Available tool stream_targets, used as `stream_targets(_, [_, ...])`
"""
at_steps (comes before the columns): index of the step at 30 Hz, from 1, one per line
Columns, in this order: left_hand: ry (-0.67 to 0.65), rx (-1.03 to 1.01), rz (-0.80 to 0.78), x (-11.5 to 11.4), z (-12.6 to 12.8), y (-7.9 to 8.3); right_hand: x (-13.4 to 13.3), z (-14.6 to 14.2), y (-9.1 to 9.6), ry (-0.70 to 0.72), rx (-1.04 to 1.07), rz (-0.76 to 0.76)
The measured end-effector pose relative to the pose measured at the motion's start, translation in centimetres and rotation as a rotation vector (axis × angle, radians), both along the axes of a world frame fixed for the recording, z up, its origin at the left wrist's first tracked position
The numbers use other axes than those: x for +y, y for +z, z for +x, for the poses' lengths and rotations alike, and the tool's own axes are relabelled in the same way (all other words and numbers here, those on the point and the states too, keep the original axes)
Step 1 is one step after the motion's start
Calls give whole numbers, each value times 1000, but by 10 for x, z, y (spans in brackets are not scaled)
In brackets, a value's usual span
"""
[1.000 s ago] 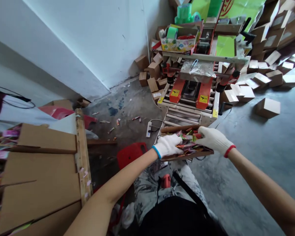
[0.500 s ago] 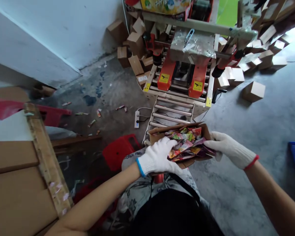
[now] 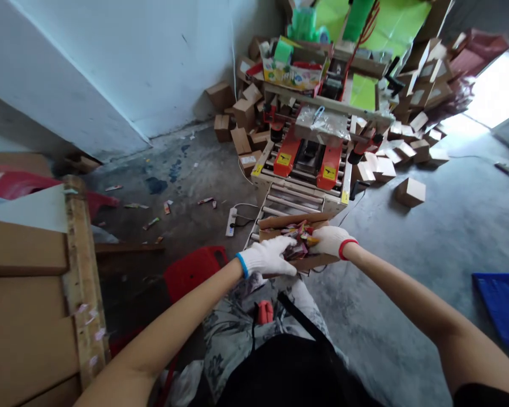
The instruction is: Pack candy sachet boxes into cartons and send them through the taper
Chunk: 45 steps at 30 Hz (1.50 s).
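Note:
An open cardboard box [image 3: 275, 224] full of small shiny snack packets [image 3: 299, 233] stands at the near end of the roller conveyor, in front of my lap. My left hand [image 3: 271, 257], in a white knit glove with a blue cuff, reaches over the box's near left side. Its fingers are stretched out over the packets, and the thumb is spread apart along the near side. My right hand [image 3: 331, 240], in a white glove with a red cuff, is in the right end of the box against the packets. Its fingertips are hidden there.
Ahead stands a carton-sealing machine [image 3: 309, 161] with orange guides and a roller bed. Small cartons [image 3: 410, 192] lie heaped on both sides. A red stool [image 3: 195, 274] and a power strip [image 3: 231, 221] are left of the conveyor; a blue crate [image 3: 503, 308] is at right.
My right hand has moved from the box's right outer end in onto the packets. My left hand stays at the near left side. The camera view has tilted up, showing more of the machine.

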<state>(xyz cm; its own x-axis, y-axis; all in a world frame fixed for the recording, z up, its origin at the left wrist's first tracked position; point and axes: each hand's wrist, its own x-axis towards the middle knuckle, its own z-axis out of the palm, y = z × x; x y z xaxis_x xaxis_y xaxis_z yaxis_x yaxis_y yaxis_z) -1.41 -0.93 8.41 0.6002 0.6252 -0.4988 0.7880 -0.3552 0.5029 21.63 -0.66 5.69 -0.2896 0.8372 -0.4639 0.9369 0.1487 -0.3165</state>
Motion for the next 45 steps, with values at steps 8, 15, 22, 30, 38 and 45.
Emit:
stream_targets(8, [180,-156,316,-2,4,-44,-32,25,19,-222,94,227])
stream_targets(15, [429,-246,986,-17,-13,-77,-11,-70,13,-206,-8,263])
stream_targets(22, [536,-327,928,0,-18,-99,9,-85,13,-174,90,287])
stream_targets(30, [651,-361,834,-4,-19,-95,-20,-64,-8,-273,234,639])
stream_targets(38, [731,-325,783,-2,-11,-87,-39,-71,-35,-227,200,885])
stream_targets(45, [287,-481,541,-33,-31,-77,-72,-10,-75,98,188,766])
